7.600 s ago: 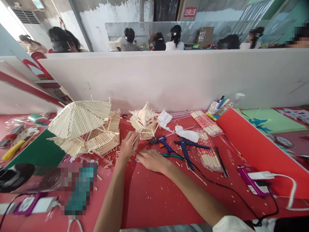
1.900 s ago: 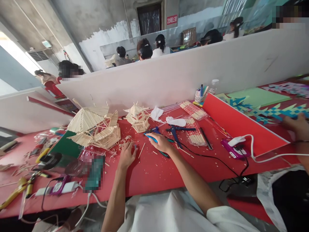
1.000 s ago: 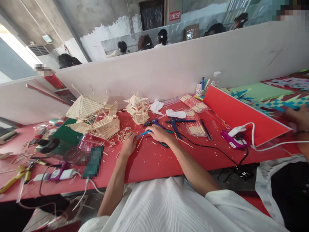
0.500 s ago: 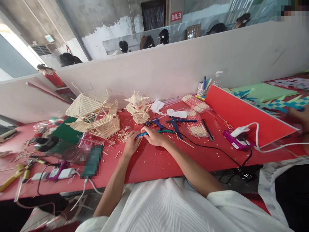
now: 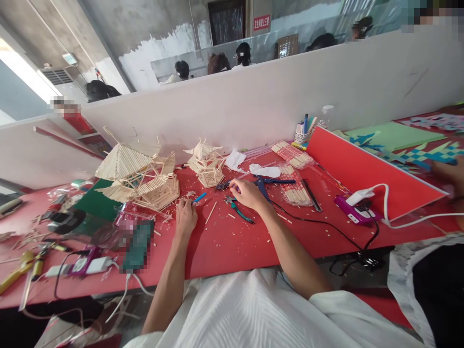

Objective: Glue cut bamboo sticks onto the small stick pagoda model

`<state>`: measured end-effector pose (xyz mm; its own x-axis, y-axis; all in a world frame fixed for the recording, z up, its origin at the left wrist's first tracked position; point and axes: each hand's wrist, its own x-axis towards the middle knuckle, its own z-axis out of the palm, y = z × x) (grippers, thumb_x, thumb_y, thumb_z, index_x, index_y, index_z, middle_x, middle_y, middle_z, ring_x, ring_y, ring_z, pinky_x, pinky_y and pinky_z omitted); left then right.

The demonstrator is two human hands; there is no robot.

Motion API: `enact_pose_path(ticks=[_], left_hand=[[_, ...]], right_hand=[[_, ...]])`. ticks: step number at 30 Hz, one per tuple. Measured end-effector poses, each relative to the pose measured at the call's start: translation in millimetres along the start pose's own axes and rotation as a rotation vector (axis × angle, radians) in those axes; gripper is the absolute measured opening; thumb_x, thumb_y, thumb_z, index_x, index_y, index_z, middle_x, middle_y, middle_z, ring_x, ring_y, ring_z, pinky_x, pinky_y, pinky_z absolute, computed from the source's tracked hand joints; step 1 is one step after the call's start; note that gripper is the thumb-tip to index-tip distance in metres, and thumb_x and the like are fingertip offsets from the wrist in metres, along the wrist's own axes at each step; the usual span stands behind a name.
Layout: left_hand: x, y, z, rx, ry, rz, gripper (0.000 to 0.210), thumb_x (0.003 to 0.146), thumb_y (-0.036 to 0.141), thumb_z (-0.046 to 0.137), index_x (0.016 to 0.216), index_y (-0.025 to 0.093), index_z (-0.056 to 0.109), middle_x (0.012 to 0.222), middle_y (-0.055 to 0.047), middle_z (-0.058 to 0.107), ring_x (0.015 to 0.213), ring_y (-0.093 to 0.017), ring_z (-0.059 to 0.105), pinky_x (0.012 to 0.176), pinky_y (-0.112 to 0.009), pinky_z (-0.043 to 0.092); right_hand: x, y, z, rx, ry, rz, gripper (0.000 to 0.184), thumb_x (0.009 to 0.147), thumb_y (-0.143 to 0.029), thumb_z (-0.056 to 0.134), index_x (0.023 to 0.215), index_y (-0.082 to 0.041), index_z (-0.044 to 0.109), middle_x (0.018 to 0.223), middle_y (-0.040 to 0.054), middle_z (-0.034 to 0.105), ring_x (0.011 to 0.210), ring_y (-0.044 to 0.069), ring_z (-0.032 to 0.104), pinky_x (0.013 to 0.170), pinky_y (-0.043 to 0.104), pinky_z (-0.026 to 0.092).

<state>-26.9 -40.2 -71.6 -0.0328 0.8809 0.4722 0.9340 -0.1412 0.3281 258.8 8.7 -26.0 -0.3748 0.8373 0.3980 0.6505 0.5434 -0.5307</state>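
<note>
My left hand (image 5: 186, 216) rests on the red table with its fingers curled. A slim blue pen-like tool (image 5: 200, 197) sticks out past its fingertips. My right hand (image 5: 247, 194) is bent over the table with fingers curled together; anything between them is too small or hidden. Just below it lie pliers (image 5: 239, 211) with teal handles. A dark tool tip (image 5: 222, 185) shows left of the right fingers, its blue body mostly covered by the hand. To the right is a dark blue glue-gun-like tool (image 5: 277, 181). A thin wooden stick (image 5: 210, 212) lies between my hands.
A large stick-built pavilion (image 5: 125, 164) and a smaller one (image 5: 205, 164) stand at the back. Packs of sticks (image 5: 294, 186), a red board (image 5: 369, 169) and a purple power strip (image 5: 357, 209) are to the right. A bottle (image 5: 85, 223) and phone (image 5: 137, 246) lie left.
My hands have moved apart, the left leftward with the blue tool, the right up and rightward. The teal pliers and the thin stick now show on the table between them.
</note>
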Motion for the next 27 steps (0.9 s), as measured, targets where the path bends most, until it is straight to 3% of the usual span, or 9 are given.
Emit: enact_pose_path(ticks=[5,9,12,15,18,23,27], left_hand=[[-4,4,-5.7,0.141,-0.008,-0.062,0.022,0.096,0.03,0.053,0.108,0.019,0.068,0.105,-0.015,0.062,0.105,-0.034,0.057,0.091,-0.046,0.046],[-3,13,-6.7,0.049,-0.023,0.047,0.025,0.097,0.03,0.052,0.116,0.02,0.065,0.111,-0.013,0.065,0.106,-0.03,0.06,0.095,-0.044,0.047],[-4,23,2.1,-0.151,-0.15,0.201,0.022,0.098,0.032,0.054,0.115,0.021,0.062,0.107,-0.009,0.068,0.101,-0.024,0.064,0.092,-0.038,0.05],[-6,29,14.3,-0.196,-0.242,0.26,0.02,0.095,0.026,0.059,0.114,0.021,0.06,0.104,-0.008,0.07,0.098,-0.022,0.067,0.088,-0.034,0.052],[-6,26,22.5,-0.176,-0.236,0.229,0.019,0.094,0.018,0.056,0.112,0.021,0.059,0.093,-0.006,0.071,0.089,-0.021,0.068,0.081,-0.032,0.052],[-5,14,25.6,-0.146,-0.199,0.194,0.018,0.091,0.014,0.056,0.107,0.02,0.058,0.093,-0.007,0.071,0.091,-0.022,0.068,0.083,-0.034,0.053],[-6,14,24.2,-0.161,-0.18,0.188,0.018,0.095,0.018,0.053,0.113,0.02,0.057,0.101,-0.009,0.07,0.097,-0.023,0.068,0.088,-0.036,0.053]], right_hand=[[-9,-2,-1,-0.09,-0.084,0.024,0.011,0.092,-0.028,0.069,0.1,-0.021,0.068,0.096,0.0065,0.075,0.091,0.022,0.068,0.079,0.029,0.046],[-7,4,-6,-0.153,-0.051,0.117,0.011,0.096,-0.029,0.062,0.102,-0.023,0.068,0.101,0.006,0.075,0.095,0.021,0.068,0.083,0.029,0.046],[-5,18,-18,-0.226,0.047,0.245,0.021,0.099,-0.029,0.052,0.112,-0.02,0.066,0.11,0.0124,0.072,0.104,0.027,0.065,0.092,0.036,0.044],[-8,36,-30,-0.334,0.127,0.416,0.038,0.099,-0.038,0.051,0.129,-0.017,0.057,0.125,0.0206,0.065,0.118,0.036,0.057,0.099,0.047,0.039],[-14,55,-34,-0.442,0.038,0.592,0.054,0.094,-0.053,0.058,0.136,-0.019,0.053,0.129,0.0208,0.063,0.122,0.039,0.054,0.102,0.052,0.036],[-18,73,-28,-0.469,-0.031,0.628,0.059,0.087,-0.053,0.068,0.133,-0.019,0.054,0.131,0.0202,0.062,0.128,0.039,0.051,0.11,0.057,0.026],[-17,79,-27,-0.491,-0.039,0.643,0.074,0.082,-0.056,0.073,0.139,-0.016,0.047,0.141,0.0233,0.053,0.132,0.04,0.046,0.11,0.054,0.027]])
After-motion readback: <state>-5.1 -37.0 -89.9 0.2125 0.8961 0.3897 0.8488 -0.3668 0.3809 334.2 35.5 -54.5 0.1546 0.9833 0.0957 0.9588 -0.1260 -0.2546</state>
